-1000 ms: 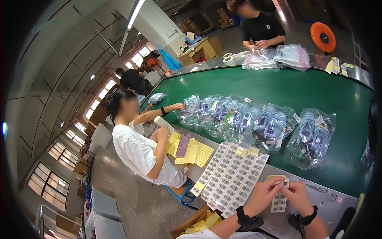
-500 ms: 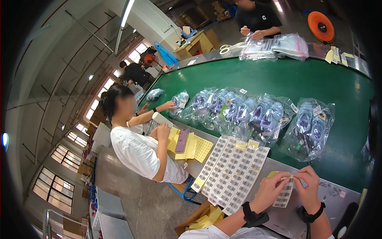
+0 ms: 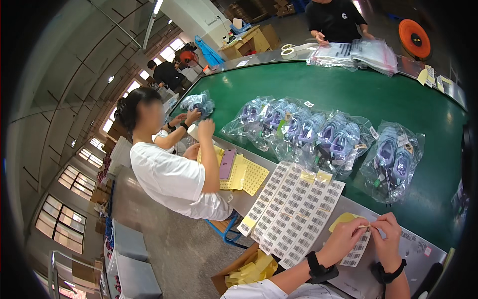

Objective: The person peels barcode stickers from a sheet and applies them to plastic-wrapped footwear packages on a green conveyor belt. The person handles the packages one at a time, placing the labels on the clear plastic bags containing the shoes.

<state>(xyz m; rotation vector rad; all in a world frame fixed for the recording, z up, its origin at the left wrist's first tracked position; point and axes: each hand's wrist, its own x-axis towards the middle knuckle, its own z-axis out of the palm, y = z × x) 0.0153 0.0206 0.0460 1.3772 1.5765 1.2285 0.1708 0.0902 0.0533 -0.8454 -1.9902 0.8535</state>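
A narrow sheet of barcode stickers (image 3: 354, 253) hangs between my hands, above the metal edge of the table. My left hand (image 3: 343, 240) pinches its upper edge from the left. From the right, my right hand (image 3: 387, 232) closes thumb and fingers at that same upper edge, fingertips almost touching the left ones. What lies exactly between the fingertips is too small to make out. A yellow backing sheet (image 3: 343, 219) shows just behind my left hand. Larger barcode sticker sheets (image 3: 298, 214) lie flat to the left, overlapping one another.
Bagged blue-purple shoes (image 3: 393, 159) lie on the green belt (image 3: 298, 82), more of them in a row leftward. A co-worker in white (image 3: 167, 172) sits at left by yellow sheets and a purple phone (image 3: 227, 164). Below, a carton (image 3: 249, 271) holds yellow paper. Another person handles plastic bags (image 3: 353, 56) opposite.
My view has shifted slightly; my hands keep their pinch on the sheet. The seated co-worker's arm has risen. Farther off, a bagged shoe has moved left beside another, with someone's hand at it.
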